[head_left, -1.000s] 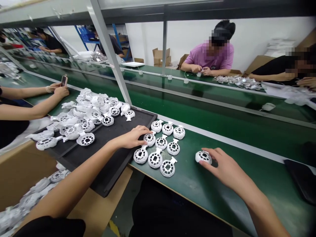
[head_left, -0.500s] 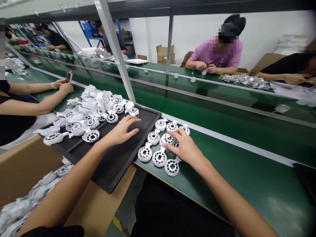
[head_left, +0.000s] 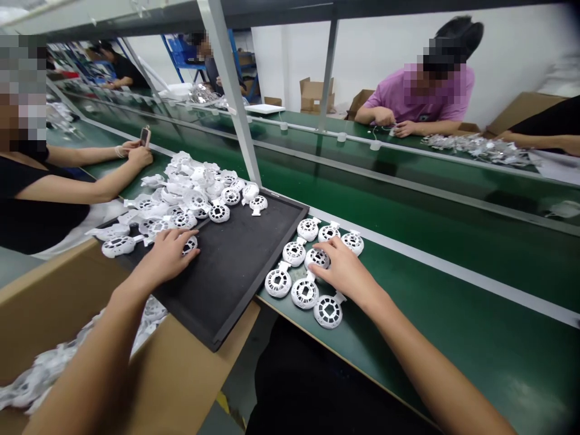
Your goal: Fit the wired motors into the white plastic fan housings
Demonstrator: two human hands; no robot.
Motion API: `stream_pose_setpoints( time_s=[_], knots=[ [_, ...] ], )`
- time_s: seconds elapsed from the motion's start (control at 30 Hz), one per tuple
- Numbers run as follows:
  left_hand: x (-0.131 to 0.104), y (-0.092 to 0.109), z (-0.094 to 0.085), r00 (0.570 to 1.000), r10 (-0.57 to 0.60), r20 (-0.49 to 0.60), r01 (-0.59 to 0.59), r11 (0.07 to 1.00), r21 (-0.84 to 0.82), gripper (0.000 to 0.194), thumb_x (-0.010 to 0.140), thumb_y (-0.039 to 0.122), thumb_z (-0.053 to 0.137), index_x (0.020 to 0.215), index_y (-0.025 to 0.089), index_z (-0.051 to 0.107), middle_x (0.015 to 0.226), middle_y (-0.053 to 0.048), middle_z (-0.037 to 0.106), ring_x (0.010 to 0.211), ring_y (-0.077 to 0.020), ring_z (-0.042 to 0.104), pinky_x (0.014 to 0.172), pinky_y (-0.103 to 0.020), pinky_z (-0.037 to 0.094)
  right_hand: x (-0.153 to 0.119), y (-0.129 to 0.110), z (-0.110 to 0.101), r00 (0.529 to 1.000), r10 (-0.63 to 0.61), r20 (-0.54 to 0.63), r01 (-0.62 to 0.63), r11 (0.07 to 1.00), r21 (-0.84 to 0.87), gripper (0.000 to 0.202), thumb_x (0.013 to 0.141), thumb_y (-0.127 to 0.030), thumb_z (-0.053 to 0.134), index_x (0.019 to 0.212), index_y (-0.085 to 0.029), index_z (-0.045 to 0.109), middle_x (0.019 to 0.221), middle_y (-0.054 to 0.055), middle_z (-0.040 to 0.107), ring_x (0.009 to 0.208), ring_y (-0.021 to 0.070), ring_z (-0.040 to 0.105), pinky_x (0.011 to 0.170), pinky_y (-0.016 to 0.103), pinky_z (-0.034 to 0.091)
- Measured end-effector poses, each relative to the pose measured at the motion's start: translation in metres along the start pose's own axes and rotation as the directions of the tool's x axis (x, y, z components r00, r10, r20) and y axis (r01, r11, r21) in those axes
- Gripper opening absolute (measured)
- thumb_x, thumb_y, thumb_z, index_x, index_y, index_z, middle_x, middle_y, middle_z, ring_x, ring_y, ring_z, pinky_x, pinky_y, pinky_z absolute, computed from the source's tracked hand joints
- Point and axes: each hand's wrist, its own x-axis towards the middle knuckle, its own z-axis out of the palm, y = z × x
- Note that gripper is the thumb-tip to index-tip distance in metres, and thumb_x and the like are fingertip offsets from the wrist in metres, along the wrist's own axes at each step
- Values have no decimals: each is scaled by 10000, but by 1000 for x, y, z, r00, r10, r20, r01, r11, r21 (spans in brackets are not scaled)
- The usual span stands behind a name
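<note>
My left hand is over the left part of the black tray, its fingers around a round white part at the edge of a heap of white parts. On the green table, several round white parts with slotted faces lie in rows, among them one at the front. My right hand has thumb and fingers round a white part in the middle of these rows; its palm side is hidden.
A cardboard box with more white parts stands below the tray at left. A metal post rises behind the tray. At left, a person's hands hold a phone. Across the green line, a person in a pink shirt works.
My left hand has moved left and down from above the tray's middle onto a white part by the heap. My right hand stays at the rows. The view has shifted slightly.
</note>
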Motion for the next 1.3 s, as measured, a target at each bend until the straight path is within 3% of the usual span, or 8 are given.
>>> stream_pose_setpoints(
  time_s=[0.13,0.3,0.43,0.6,0.8,0.9,1.03,1.3],
  knots=[
    [-4,25,-21,997,-62,-40,61,998,-27,583,948,575,538,1375,182,598,1310,-185,637,1309,-422,543,1137,-598,413,-4,-6,-5,998,-16,-64,16,1000,-3,436,986,-467,584,1368,-260,634,1241,100,620,988,264,682,795,390,564],
    [-35,135,-53,988,-103,-111,14,794,-607,492,983,563,604,1382,292,504,1421,-111,584,1272,-312,632,1066,-511,554,-36,-27,-7,984,-126,-125,149,969,199,398,1039,-483,547,1394,-316,616,1218,79,678,1072,267,676,907,425,572],
    [-72,218,-39,933,213,-290,-359,574,-736,595,835,592,813,1307,417,497,1349,-81,568,1400,-343,546,1122,-579,525,-71,-45,4,979,-204,1,169,815,554,656,951,-521,710,1544,-432,445,1376,32,644,1160,237,669,927,381,608],
    [-87,251,-4,879,309,-363,-477,563,-675,708,766,694,817,1298,441,425,1288,-68,537,1368,-367,568,1105,-640,516,-92,-48,9,972,-234,-28,195,731,654,689,833,-527,837,1445,-373,559,1363,43,654,1169,253,672,950,378,602],
    [-29,230,-23,827,487,-281,-563,715,-415,743,834,715,734,1397,321,453,1447,-138,527,1415,-366,498,1179,-570,431,-80,-21,-18,984,-2,-179,59,947,316,566,863,-622,753,1313,-308,613,1291,80,682,1087,291,677,907,427,579],
    [27,177,-24,938,293,-186,-322,935,-147,411,1029,502,534,1340,234,563,1417,-151,566,1412,-381,465,1190,-595,339,-70,2,-25,962,110,-248,-89,992,95,551,902,-676,650,1290,-288,606,1271,112,680,1118,335,659,874,453,559],
    [81,100,-1,991,-5,-135,17,996,83,530,954,411,576,1401,131,536,1501,-245,480,1413,-489,396,1104,-644,361,-62,24,-16,957,143,-253,-157,987,-35,516,927,-679,573,1266,-290,597,1229,101,683,1167,344,637,821,438,546],
    [85,68,20,987,0,-163,15,996,89,509,1033,400,406,1445,132,537,1460,-167,523,1425,-460,383,1128,-611,341,-58,30,-2,961,129,-245,-161,980,-114,433,953,-593,574,1260,-288,582,1201,88,686,1164,320,642,792,416,558]
  ],
)
